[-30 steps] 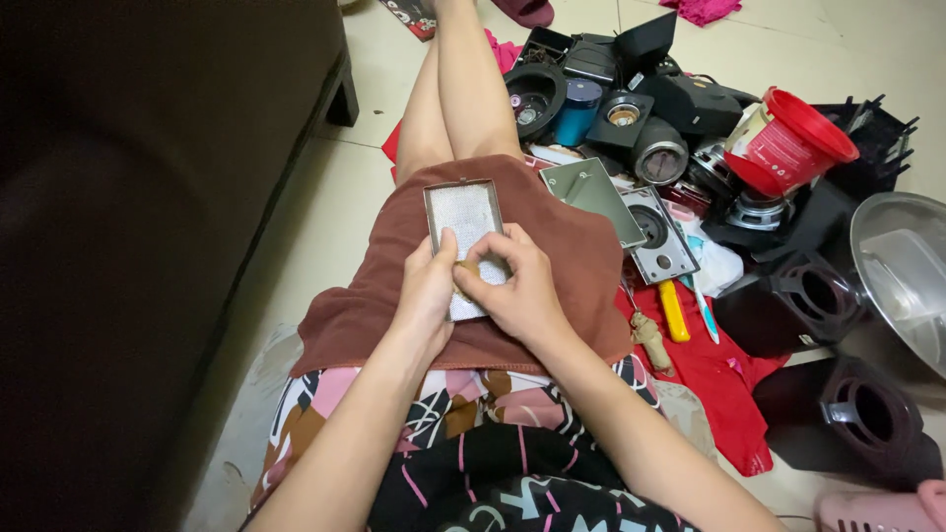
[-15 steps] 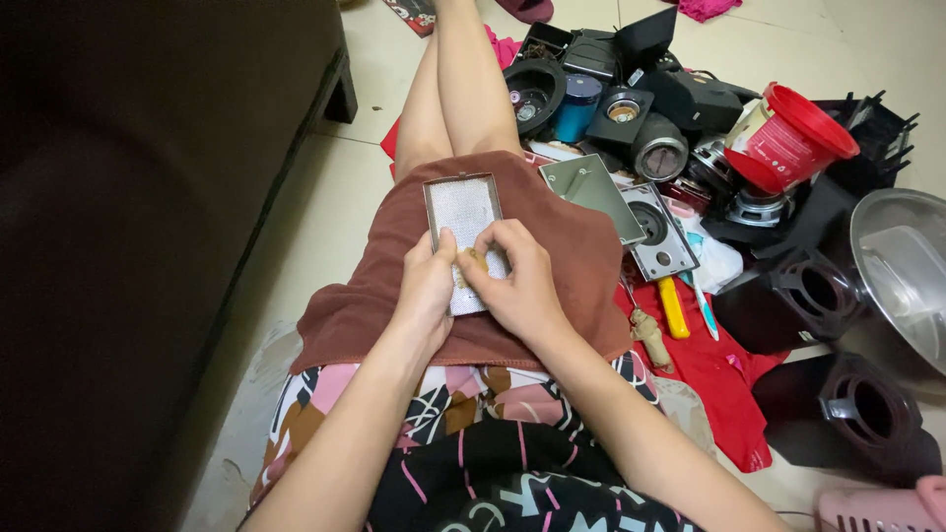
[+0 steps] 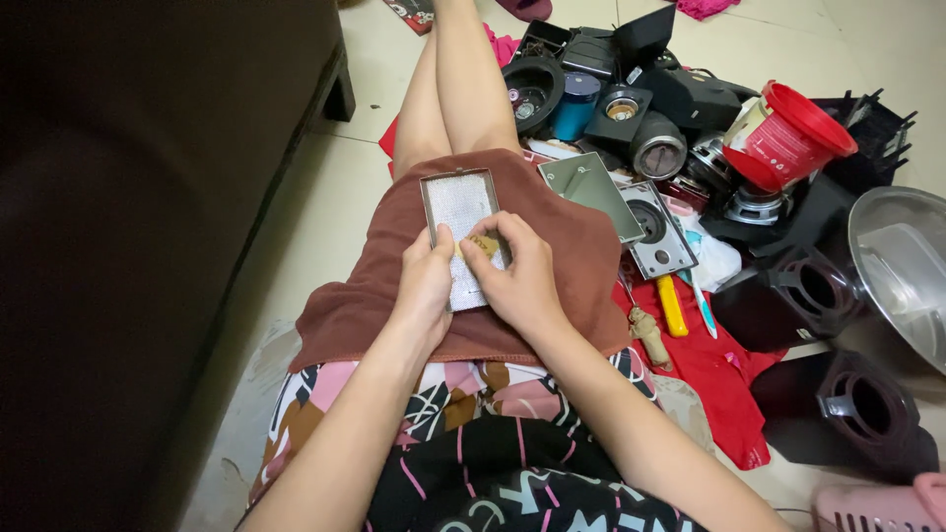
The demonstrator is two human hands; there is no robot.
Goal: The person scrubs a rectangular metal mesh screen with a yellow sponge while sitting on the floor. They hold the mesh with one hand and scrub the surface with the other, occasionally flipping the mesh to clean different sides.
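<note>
Fingers: the left hand (image 3: 424, 286) has its fingers (image 3: 440, 246) curled onto the side edge of a flat metal mesh panel (image 3: 461, 219). The right hand (image 3: 522, 281) has its fingertips (image 3: 480, 246) pinched together on a small tan bit (image 3: 482, 243) that sits on the mesh.
Mesh panel: it is a silver rectangle with a thin frame. It lies flat on a brown cloth (image 3: 552, 246) over the person's lap, and its far end points toward the knees.
Hands: they are side by side and almost touch at the thumbs, over the near half of the panel.
Beside the lap: a grey metal plate (image 3: 591, 192) leans on the cloth's right edge. Next to it is a square grey part with a round hole (image 3: 655, 229).
Floor: a yellow-handled tool (image 3: 673, 305) lies on a red cloth (image 3: 724, 379). Farther off are black speaker parts (image 3: 611, 94), a red tub (image 3: 783, 133) and a shiny metal bowl (image 3: 902, 261).
Left side: a dark sofa (image 3: 148, 217) is just beside the leg.
</note>
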